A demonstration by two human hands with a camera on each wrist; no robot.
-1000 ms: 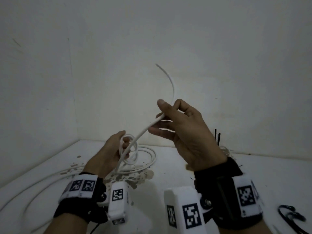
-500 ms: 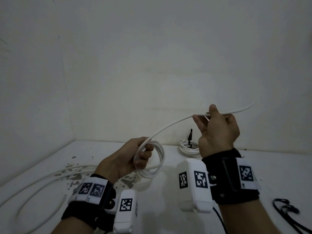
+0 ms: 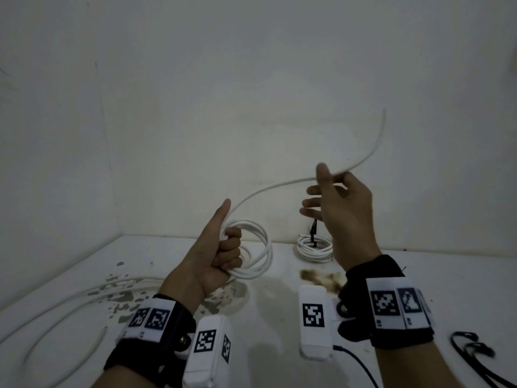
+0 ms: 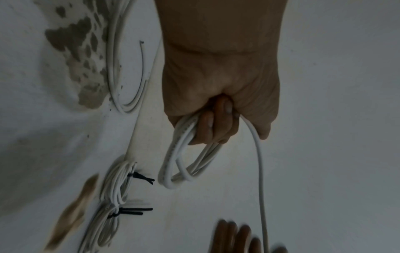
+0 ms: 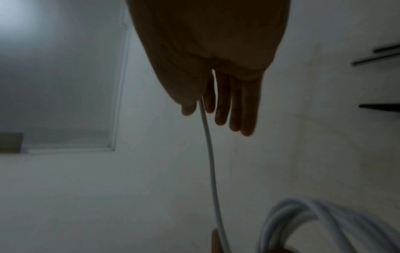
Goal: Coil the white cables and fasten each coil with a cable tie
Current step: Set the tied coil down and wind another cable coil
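Note:
My left hand grips a coil of white cable above the table, fingers curled round the loops and thumb sticking up. From the coil, the free stretch of cable arcs up to the right into my right hand. There it passes between thumb and forefinger, pinched, while the other fingers are stretched out. The tail curves up past that hand toward the wall. Two finished coils with black ties lie at the back by the wall.
More loose white cable sprawls across the left of the white table. Black cable ties lie at the right front. A brown stain marks the middle. Walls close off the back and left.
My right hand went from a fist on the cable to outstretched fingers and drew nearer; the tail swung upward. My left thumb lifted off the coil.

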